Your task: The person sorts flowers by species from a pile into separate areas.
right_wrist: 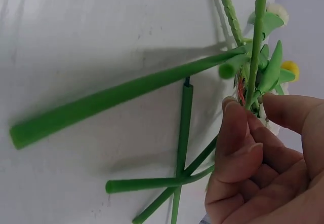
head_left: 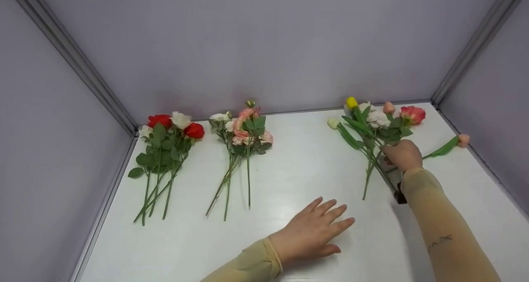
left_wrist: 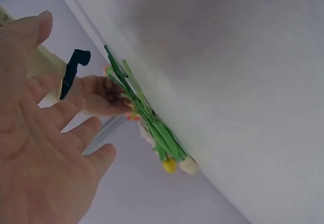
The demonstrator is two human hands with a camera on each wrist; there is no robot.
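At the right of the table, my right hand (head_left: 403,156) is at a loose bunch of artificial flowers. In the right wrist view, a green flower stem (right_wrist: 259,36) runs between its thumb and curled fingers. The bunch has a yellow tulip (head_left: 351,103), a white tulip (head_left: 332,123), pale peonies (head_left: 378,119), a pink-red bloom (head_left: 413,115) and a peach tulip (head_left: 388,107). Another peach tulip (head_left: 463,140) lies out to the right, its stem partly hidden by the hand. My left hand (head_left: 312,230), palm down with fingers spread, holds nothing near the table's front middle.
Red and white roses (head_left: 165,137) lie at the left, stems towards me. A bunch of pink and cream flowers (head_left: 244,133) is left of centre. Grey walls (head_left: 264,46) enclose the white table (head_left: 301,166) at the back and sides. A dark wrist mount (head_left: 399,195) sits under the right wrist.
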